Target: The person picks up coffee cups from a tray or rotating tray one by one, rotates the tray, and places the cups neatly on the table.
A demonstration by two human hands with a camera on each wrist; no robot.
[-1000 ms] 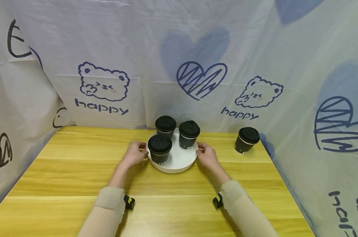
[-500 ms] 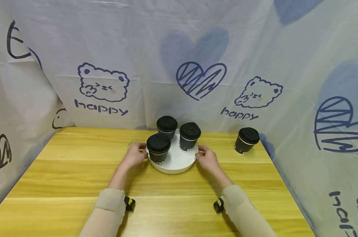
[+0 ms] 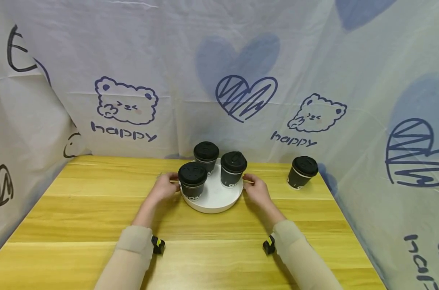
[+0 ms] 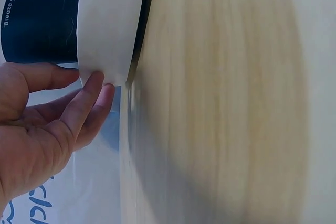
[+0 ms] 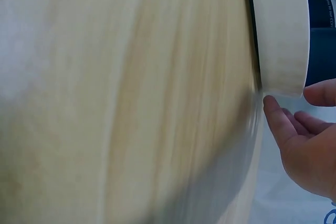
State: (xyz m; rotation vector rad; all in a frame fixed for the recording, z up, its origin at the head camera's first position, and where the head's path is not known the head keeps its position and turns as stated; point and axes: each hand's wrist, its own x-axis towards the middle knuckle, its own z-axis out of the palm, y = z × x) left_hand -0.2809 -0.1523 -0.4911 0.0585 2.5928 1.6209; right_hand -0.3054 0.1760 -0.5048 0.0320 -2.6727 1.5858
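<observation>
In the head view, a round white tray [image 3: 219,206] on the table carries three black lidded paper cups: a front-left cup [image 3: 192,183], a back cup [image 3: 206,155] and a right cup [image 3: 233,169]. My left hand [image 3: 165,188] holds the tray's left edge. In the left wrist view, the thumb is at the rim and the fingertips [image 4: 100,80] lie against the outer wall. At the opposite edge, my right hand [image 3: 256,191] has loosely extended fingers. The right wrist view shows its thumb and fingertips [image 5: 269,103] right at the tray's edge, not closed round it.
Another black lidded cup [image 3: 302,173] stands at the table's back right. White cloth [image 3: 183,60] with blue drawings hangs behind and beside the yellow wooden table [image 3: 212,257].
The tray has turned clockwise: the front-left cup moved left and back, the back cup right, the right cup slightly forward to me. My right hand has shifted slightly outward from the rim.
</observation>
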